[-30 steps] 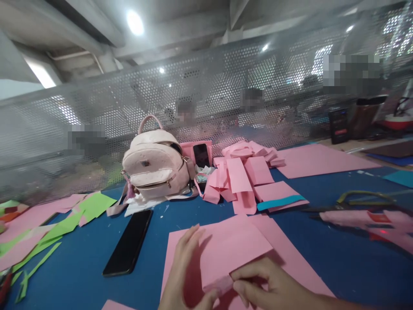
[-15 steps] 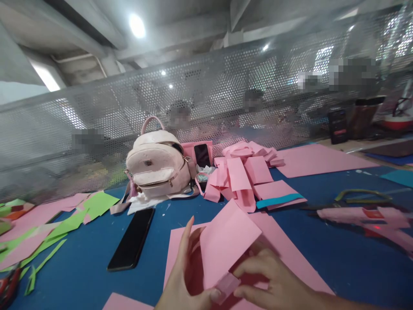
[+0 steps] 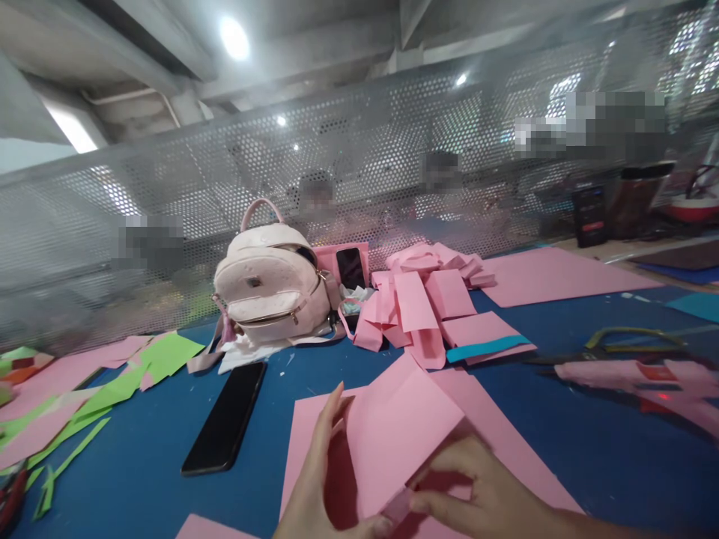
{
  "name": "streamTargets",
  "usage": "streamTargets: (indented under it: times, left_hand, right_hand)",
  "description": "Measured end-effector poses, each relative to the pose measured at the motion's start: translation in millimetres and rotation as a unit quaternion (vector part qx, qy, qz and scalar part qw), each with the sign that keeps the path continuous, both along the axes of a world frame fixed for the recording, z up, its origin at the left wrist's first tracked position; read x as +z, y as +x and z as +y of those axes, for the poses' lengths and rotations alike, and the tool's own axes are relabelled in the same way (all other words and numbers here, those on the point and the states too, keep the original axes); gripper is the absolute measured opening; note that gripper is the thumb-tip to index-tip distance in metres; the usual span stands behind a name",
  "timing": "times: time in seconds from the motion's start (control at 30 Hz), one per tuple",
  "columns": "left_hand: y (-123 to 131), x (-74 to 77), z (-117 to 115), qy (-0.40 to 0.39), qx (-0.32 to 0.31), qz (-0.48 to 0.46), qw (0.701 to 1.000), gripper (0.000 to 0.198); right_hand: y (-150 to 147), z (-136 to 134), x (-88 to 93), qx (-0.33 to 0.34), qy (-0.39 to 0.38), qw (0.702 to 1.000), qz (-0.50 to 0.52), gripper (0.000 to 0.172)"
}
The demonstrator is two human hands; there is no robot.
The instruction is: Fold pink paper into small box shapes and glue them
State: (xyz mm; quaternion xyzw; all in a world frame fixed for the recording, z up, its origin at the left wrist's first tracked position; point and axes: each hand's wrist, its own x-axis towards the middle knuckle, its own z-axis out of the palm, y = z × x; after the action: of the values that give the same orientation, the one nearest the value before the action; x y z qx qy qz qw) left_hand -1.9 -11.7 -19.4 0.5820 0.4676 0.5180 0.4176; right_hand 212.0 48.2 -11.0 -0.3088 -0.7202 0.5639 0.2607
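A folded piece of pink paper [image 3: 400, 430] is held up between my two hands, above a larger pink sheet [image 3: 494, 442] lying on the blue table. My left hand [image 3: 323, 475] cups its left side, with the thumb pressed on the lower edge and a finger up behind the fold. My right hand [image 3: 466, 479] pinches the paper's lower right corner between thumb and bent fingers, partly hidden beneath the fold. A small folded flap shows between the two thumbs.
A black phone [image 3: 228, 419] lies left, below a cream backpack [image 3: 272, 288]. Folded pink paper pieces [image 3: 419, 299] are heaped behind my hands. A pink glue gun [image 3: 634, 374] with a lit red light lies right. Green paper scraps [image 3: 120, 389] and scissors handles [image 3: 12, 498] are at left.
The folded pink paper has tipped slightly to the right and widened open. My right thumb has moved in closer to the small flap. Both hands keep their hold.
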Motion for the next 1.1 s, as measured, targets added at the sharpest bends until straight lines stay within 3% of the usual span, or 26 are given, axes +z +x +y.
streamTargets:
  times: [0.1,0.2,0.27,0.33,0.4,0.47,0.57,0.7,0.8,1.1]
  left_hand:
    - [-3,0.4,-3,0.015,0.048,0.08,0.996,0.1]
    - [-6,1.8,-5,0.039,0.078,0.155,0.984,0.078]
    - [-6,3.5,-6,0.045,0.086,0.186,0.978,0.064]
    - [-6,5.5,-7,0.054,0.096,0.211,0.971,0.054]
    - [-5,7.6,-8,0.072,0.107,0.234,0.964,0.05]
    - [-4,9.5,-9,0.093,0.112,0.255,0.956,0.049]
    - [-2,12.1,-9,0.133,0.103,0.295,0.941,0.053]
    - [2,16.3,-8,0.187,0.09,0.331,0.921,0.058]
    - [5,18.2,-9,0.183,0.092,0.33,0.921,0.052]
    - [-1,11.7,-9,0.192,0.076,0.324,0.923,0.055]
  right_hand:
    - [1,2,-1.7,-0.025,0.001,1.0,-0.004,0.034]
    - [7,9,2.6,-0.05,0.154,0.987,0.02,0.027]
    - [12,14,9.6,-0.044,0.319,0.945,0.05,0.02]
    - [15,16,18.4,-0.048,0.463,0.883,0.057,0.012]
    - [15,17,27.4,-0.061,0.552,0.83,0.056,0.013]
    - [12,15,35.8,-0.063,0.596,0.798,0.053,0.019]
    - [6,12,47.1,-0.065,0.622,0.78,0.026,0.02]
    - [3,10,55.9,-0.03,0.617,0.786,-0.013,0.022]
    - [4,9,52.4,0.014,0.604,0.796,-0.035,0.026]
    - [2,8,36.5,0.032,0.576,0.817,-0.013,0.035]
